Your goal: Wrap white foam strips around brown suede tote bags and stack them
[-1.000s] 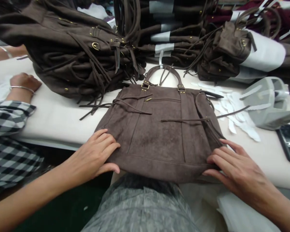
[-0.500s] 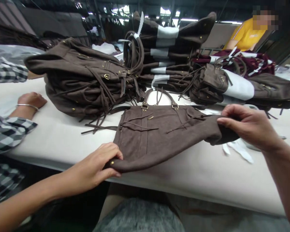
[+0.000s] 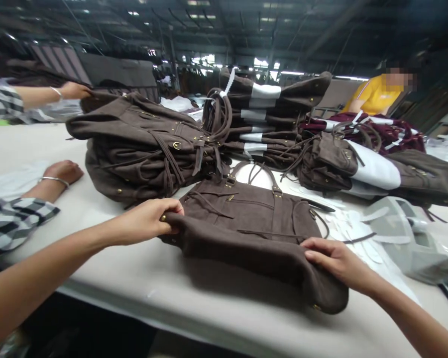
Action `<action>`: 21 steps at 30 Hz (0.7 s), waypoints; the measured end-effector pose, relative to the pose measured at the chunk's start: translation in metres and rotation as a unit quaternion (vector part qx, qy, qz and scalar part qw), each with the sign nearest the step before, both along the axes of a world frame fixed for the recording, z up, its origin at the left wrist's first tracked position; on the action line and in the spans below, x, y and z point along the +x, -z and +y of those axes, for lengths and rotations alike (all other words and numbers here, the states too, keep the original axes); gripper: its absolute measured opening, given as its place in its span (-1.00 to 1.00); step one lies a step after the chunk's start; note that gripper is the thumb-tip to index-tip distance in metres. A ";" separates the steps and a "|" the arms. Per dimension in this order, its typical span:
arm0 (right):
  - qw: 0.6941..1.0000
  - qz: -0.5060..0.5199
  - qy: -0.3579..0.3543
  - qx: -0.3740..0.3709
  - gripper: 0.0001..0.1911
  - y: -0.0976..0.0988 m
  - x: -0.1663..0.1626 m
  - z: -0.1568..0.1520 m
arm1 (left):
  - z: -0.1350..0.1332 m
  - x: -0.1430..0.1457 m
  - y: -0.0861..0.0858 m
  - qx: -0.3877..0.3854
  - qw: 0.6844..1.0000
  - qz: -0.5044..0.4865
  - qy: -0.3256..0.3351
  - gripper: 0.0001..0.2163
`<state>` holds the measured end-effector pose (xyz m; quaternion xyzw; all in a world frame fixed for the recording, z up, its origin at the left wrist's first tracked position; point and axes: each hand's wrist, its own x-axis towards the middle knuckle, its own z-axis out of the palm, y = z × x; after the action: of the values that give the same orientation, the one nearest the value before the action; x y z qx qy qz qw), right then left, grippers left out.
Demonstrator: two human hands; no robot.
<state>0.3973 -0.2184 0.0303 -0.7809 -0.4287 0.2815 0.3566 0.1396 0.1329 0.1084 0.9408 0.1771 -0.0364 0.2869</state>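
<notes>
A brown suede handbag [image 3: 246,219] with gold buckles lies flat on the pale table [image 3: 142,288], handles pointing away from me. My left hand [image 3: 151,219] pinches the bag's bottom left corner. My right hand [image 3: 336,261] grips the bottom right corner, fingers curled over the edge. The bottom edge is lifted off the table between both hands.
A heap of matching brown bags [image 3: 142,144] sits behind on the left, a stack with white paper bands [image 3: 261,114] behind centre, more bags [image 3: 358,154] at right. White paper strips and a grey tape dispenser [image 3: 406,238] lie right. A person's plaid-sleeved arm [image 3: 30,204] rests left; a person in yellow [image 3: 373,94] sits far back.
The bag was lying flat under my open palms; I gripped its bottom corners and lifted them. My right hand has dropped and come nearer me, and the view has tilted upward.
</notes>
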 end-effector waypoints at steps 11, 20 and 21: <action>0.998 0.049 0.027 -0.010 -0.60 -0.008 0.022 0.014 | -0.028 -0.017 0.020 -0.023 0.989 0.046 0.140 -0.69; 0.996 0.049 -0.019 -0.076 -0.47 -0.021 0.039 0.025 | -0.019 0.014 0.032 -0.047 0.990 0.076 0.111 -0.84; 0.996 0.028 -0.032 -0.083 -0.43 -0.030 0.037 0.024 | -0.018 0.015 0.032 -0.032 0.990 0.057 0.122 -0.86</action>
<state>0.4347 -0.1945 0.0601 -0.7854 -0.4187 0.3493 0.2930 0.1551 0.1144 0.0761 0.9422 0.0757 -0.1302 0.2993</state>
